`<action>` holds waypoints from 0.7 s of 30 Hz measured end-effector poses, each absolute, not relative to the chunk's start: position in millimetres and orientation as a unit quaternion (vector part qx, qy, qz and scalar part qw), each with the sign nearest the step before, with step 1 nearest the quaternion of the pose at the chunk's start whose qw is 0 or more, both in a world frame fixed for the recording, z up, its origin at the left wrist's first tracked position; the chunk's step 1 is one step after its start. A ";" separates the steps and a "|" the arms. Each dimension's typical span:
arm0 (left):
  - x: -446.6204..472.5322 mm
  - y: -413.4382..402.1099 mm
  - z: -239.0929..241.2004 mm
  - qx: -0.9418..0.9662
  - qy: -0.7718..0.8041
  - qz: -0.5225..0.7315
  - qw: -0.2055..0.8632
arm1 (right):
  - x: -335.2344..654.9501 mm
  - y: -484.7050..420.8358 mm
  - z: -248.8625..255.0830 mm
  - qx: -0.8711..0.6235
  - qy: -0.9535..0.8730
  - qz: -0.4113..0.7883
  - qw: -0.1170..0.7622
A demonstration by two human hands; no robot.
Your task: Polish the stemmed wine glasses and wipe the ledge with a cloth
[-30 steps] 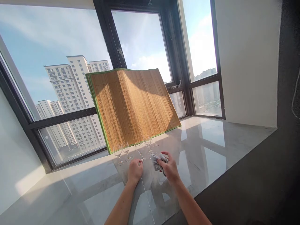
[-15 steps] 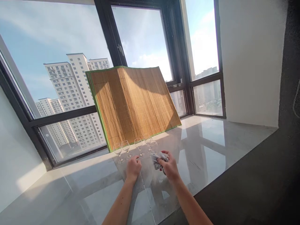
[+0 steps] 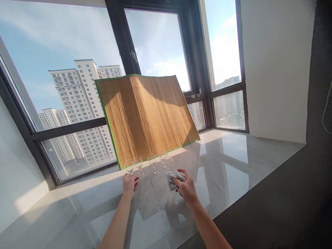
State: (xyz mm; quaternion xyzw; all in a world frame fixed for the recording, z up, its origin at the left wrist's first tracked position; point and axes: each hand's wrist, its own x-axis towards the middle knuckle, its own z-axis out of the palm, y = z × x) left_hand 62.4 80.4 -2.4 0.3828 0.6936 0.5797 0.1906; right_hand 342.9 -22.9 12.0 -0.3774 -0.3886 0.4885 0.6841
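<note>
Several small clear stemmed glasses stand in a row on the marble sill, in front of a bamboo mat. My left hand [image 3: 129, 184] reaches to the leftmost glass [image 3: 129, 166], its fingers curled around the glass's stem and foot. My right hand [image 3: 186, 187] is closed on a crumpled grey cloth [image 3: 171, 179], just right of the rightmost glass [image 3: 168, 162]. The other glasses [image 3: 152, 160] stand untouched between the two hands.
A bamboo mat with green edging [image 3: 145, 116] leans against the window behind the glasses. The glossy marble sill [image 3: 228, 162] stretches right to a white wall [image 3: 275, 69]; its dark front edge [image 3: 272, 193] runs along the lower right. Black window frames [image 3: 70, 129] back the sill.
My left hand has moved left from the middle glasses to the leftmost glass. My right hand has stayed put with the cloth.
</note>
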 end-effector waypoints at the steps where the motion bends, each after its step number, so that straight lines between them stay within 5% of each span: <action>1: 62.1 79.9 -2.0 0.387 0.693 0.575 0.200 | 342.7 -22.8 12.0 -0.378 -0.389 0.490 0.683; 14: 102.9 47.5 7.9 0.506 0.713 0.478 0.085 | 343.6 -22.9 16.4 -0.392 -0.409 0.477 0.672; 21: 181.1 9.0 25.1 0.709 0.531 0.459 -0.067 | 339.7 -23.4 14.7 -0.403 -0.421 0.433 0.688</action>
